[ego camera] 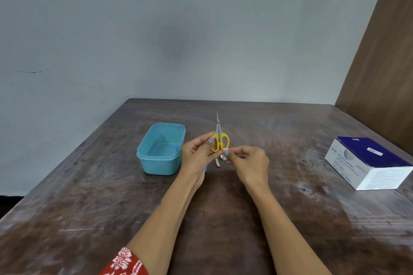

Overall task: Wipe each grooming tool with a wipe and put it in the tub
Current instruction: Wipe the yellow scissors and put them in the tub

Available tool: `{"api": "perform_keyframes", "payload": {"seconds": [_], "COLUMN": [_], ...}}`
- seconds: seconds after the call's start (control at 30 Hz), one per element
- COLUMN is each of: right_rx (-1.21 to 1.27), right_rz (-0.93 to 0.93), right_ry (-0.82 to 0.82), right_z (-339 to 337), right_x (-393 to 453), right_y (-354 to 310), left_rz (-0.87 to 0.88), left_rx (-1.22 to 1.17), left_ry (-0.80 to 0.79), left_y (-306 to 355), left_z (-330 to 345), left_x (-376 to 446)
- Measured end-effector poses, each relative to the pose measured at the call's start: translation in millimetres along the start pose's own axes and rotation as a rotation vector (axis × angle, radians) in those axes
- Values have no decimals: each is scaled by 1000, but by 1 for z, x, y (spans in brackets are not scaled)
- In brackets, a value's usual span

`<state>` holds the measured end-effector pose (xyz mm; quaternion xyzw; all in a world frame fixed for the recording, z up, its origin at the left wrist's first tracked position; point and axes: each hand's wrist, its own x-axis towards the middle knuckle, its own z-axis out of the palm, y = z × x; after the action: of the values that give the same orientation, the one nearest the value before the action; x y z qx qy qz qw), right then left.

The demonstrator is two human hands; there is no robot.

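Observation:
Small scissors with yellow handles stand upright above the table, blades pointing up and closed. My left hand pinches the left handle loop. My right hand pinches a small white wipe against the lower right handle. A light blue plastic tub stands open just left of my left hand; its inside looks bare apart from something blue at its right wall. A thin metal tool lies on the table below the scissors, partly hidden by my hands.
A blue and white box of alcohol swabs sits at the right of the brown wooden table. A brown wooden panel rises at the far right. A grey wall stands behind the table.

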<state>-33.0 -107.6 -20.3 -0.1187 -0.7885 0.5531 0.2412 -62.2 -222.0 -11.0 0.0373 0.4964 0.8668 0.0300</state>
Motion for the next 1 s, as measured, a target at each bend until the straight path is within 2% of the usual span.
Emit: {"api": "perform_keyframes", "payload": {"seconds": [0.07, 0.17, 0.23, 0.3, 0.53, 0.77, 1.0], "right_rx": [-109, -187, -272, -321, -452, -424, -422], "right_rz": [-128, -418, -562, -620, -718, -664, -618], "right_ry": [125, 322, 342, 324, 263, 302, 215], "right_z": [0, 0, 2, 3, 6, 2, 8], "right_x": [-3, -4, -1, 1, 0, 0, -6], "right_y": [-1, -1, 3, 8, 10, 9, 8], "left_rz": [-3, -42, -88, -126, -110, -136, -119], "left_rx": [-3, 25, 34, 39, 22, 99, 71], "left_ry": [7, 15, -24, -62, -62, -101, -42], "left_y": [0, -1, -1, 0, 5, 5, 6], "left_z": [0, 2, 4, 6, 6, 9, 6], "left_x": [0, 1, -1, -3, -5, -10, -6]}}
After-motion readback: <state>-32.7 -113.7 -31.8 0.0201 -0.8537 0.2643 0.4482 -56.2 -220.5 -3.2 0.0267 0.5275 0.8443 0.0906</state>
